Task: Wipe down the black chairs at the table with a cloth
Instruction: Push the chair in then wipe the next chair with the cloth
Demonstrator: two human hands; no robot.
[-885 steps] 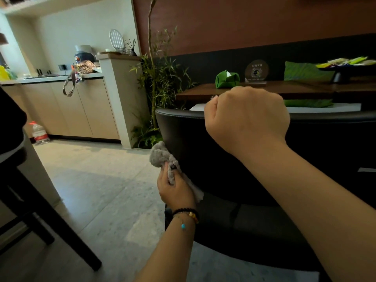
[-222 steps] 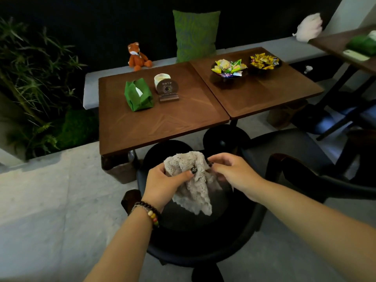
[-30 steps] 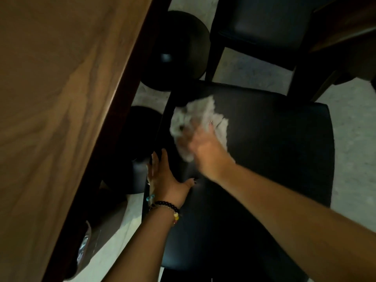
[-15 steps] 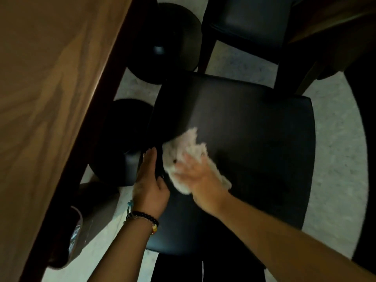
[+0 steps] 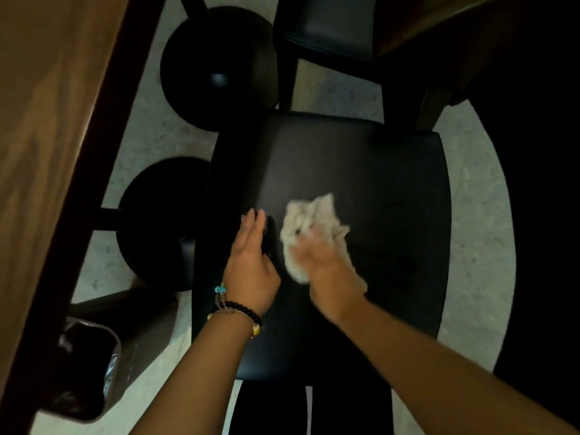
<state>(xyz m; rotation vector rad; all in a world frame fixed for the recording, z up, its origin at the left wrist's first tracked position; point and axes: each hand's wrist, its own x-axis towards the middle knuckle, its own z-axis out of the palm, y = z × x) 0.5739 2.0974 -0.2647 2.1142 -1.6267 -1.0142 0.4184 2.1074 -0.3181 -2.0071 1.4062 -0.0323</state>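
I look straight down on a black chair seat (image 5: pixel 361 171). A crumpled pale cloth (image 5: pixel 309 222) lies on the seat near its middle, and my right hand (image 5: pixel 326 268) presses on it from above; the hand is motion-blurred, its fingers over the cloth. My left hand (image 5: pixel 251 259), with beaded bracelets at the wrist, rests flat on the seat just left of the cloth, fingers straight and together. A second black chair (image 5: pixel 326 29) stands beyond the seat at the top.
A brown wooden table top (image 5: pixel 56 136) fills the left side. Two round black table bases (image 5: pixel 216 67) sit on the pale floor under it. A small bin with a black liner (image 5: pixel 91 368) stands at lower left. Dark furniture borders the right.
My right hand has slid the cloth to the right and a little away from me across the seat. My left hand has stayed flat beside it on the seat's left part.
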